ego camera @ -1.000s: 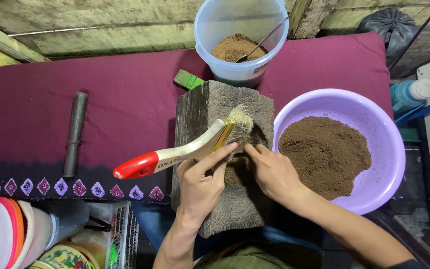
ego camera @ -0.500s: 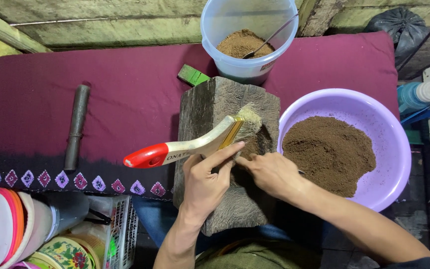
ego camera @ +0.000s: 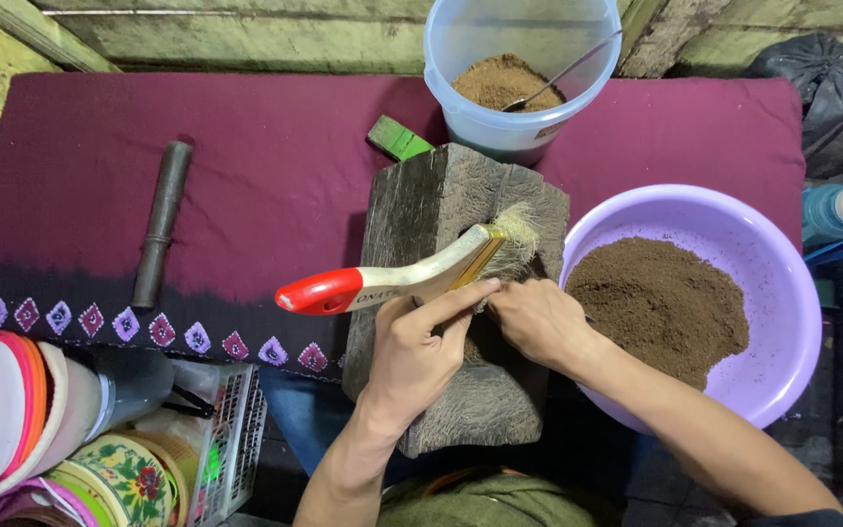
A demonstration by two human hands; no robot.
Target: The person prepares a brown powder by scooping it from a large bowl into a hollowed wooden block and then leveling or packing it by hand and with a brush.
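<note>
Gripping a red-handled brush in left hand, right hand curled on wooden block, maroon cloth beneath

Both bare forearms are reaching up from the lower edge and converging, the left hand curling with its forefinger stretching out toward the right, the right hand lying knuckles-up just beside it, fingertips tucking in close to the left forefinger.
</note>
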